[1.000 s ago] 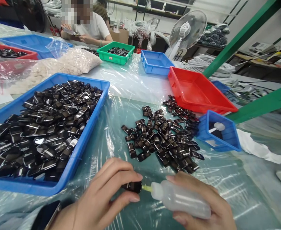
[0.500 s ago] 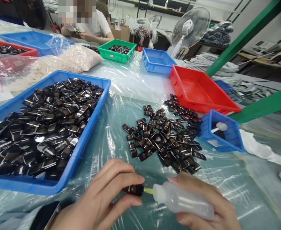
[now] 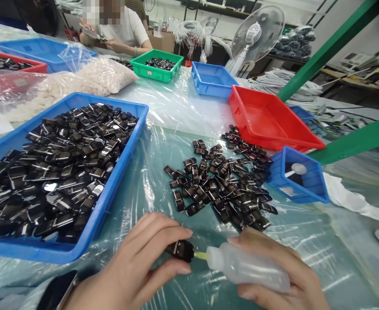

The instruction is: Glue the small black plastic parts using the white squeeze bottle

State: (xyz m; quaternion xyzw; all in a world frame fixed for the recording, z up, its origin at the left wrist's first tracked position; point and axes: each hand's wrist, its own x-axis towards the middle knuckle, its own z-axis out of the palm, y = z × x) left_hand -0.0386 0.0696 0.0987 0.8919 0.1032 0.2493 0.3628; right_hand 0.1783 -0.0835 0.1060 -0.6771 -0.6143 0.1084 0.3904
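Sheeting (image 3: 144, 198) bears a black pile (image 3: 223, 189) and blue tray (image 3: 120, 172); left fingers (image 3: 168, 235) pinch a dark piece (image 3: 182, 250), right fingers (image 3: 263, 246) clasp a bottle (image 3: 250, 266).

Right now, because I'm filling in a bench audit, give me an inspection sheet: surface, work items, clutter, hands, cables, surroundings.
Surface: shiny clear plastic sheeting over green.
Work items: glossy black oblong piece; translucent white squeeze bottle with thin yellow tip; large blue rectangular plastic tray heaped with similar pieces.
Clutter: loose pile of black pieces beside the shallow red plastic tray; crumpled white sheet beside the small blue plastic bin.
Hands: left hand pinches the piece; right hand grips the bottle, tip at the piece's end, contact unclear.
Cables: bundled white cable-like strands behind the red tray.
Surroundings: co-worker in white shirt; round-caged fan.
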